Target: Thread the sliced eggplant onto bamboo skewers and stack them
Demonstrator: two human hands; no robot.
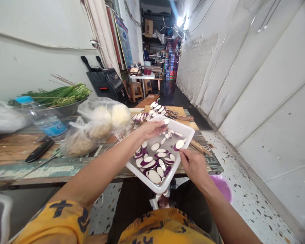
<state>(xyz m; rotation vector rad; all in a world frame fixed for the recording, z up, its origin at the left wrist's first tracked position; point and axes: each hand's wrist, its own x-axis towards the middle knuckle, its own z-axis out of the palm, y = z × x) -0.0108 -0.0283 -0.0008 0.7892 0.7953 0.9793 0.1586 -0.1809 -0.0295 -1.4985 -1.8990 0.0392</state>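
A white tray (190,133) holds many oval slices of purple-skinned eggplant (154,176) in water. Over its far part, my left hand (155,129) pinches a small eggplant slice (166,121). At the tray's right edge, my right hand (193,164) has its fingers closed on the lower end of a thin wooden skewer. An eggplant slice (179,144) is on that skewer, just above my right fingertips, and the skewer's upper end points toward my left hand. Behind the tray, skewered eggplant slices (157,109) lie piled on a wooden board (179,110).
Bare skewers (200,147) lie right of the tray. To the left are plastic bags of food (101,120), a water bottle (49,122), a black-handled knife (39,150) and a bowl of greens (66,96). A pink basin (222,188) stands on the floor at right.
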